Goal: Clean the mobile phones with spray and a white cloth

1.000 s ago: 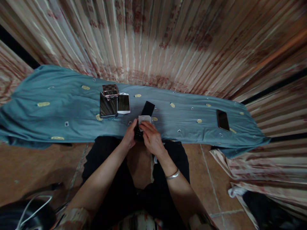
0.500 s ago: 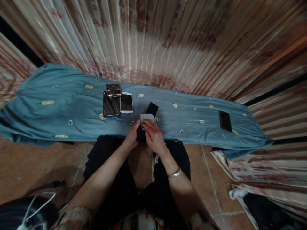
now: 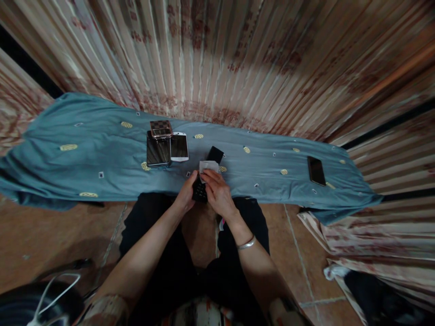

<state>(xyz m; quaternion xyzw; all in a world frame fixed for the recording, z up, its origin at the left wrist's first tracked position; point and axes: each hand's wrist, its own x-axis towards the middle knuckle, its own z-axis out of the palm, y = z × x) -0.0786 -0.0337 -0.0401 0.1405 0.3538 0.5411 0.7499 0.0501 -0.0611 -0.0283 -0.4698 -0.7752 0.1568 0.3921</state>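
Note:
My left hand [image 3: 186,192] is closed around the left side of a black keypad phone [image 3: 200,191], whose keys show at the lower end. A small whitish cloth or tissue [image 3: 208,165] is under the fingers of my right hand [image 3: 218,192], pressed onto the phone's upper part. Beyond the cloth a black flat panel [image 3: 215,155] sticks out; whether it joins the keypad phone is hidden. To the left of my hands lie a black tablet-like device [image 3: 157,153], a white-framed phone [image 3: 179,147] and a brown checkered case [image 3: 161,128] overlapping the black device.
A blue-green cloth [image 3: 112,154] with yellow prints covers the long narrow table. Toward its right end lies a dark phone [image 3: 316,170]. Pleated curtains [image 3: 217,68] hang behind and at the right. A black round seat [image 3: 41,301] with a white cable [image 3: 57,296] stands lower left.
My right hand and the cloth have barely shifted on the phone, and a little more of the keypad shows. The view has turned slightly. Everything else lies as before.

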